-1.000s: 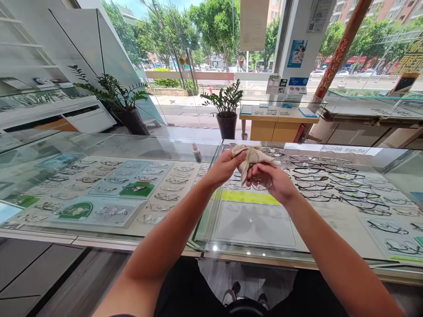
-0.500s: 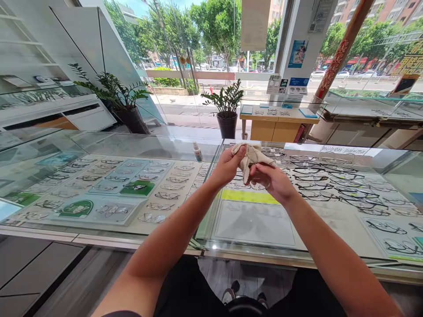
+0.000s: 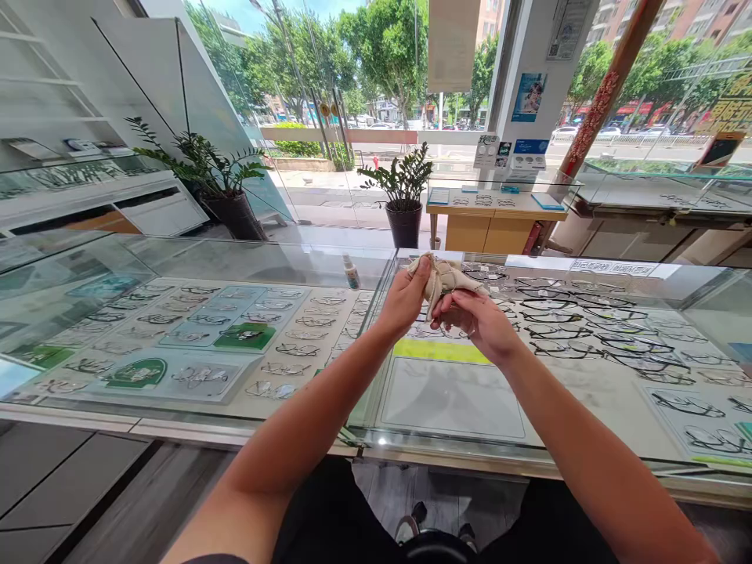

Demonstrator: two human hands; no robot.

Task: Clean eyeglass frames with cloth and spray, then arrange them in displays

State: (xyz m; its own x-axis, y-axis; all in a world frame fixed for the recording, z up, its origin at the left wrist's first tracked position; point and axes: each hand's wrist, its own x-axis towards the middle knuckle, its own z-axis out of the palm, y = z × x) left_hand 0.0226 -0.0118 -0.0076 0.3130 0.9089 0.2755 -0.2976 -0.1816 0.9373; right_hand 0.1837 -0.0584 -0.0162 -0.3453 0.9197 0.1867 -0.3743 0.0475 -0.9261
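Two hands [image 3: 405, 299] close together on outstretched arms [image 3: 326, 393], beige cloth [image 3: 453, 277] in their grasp

Matt cloth [image 3: 457, 278], glossy glass counter [image 3: 247, 255], smooth plastic-looking bottle [image 3: 351, 272], matt wood-look floor [image 3: 168, 497]

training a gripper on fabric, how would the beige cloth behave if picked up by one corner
The beige cloth is probably floppy: it bunches into folds at the left hand, with one part hanging down. It looks thin, so it is likely light and would probably sag.
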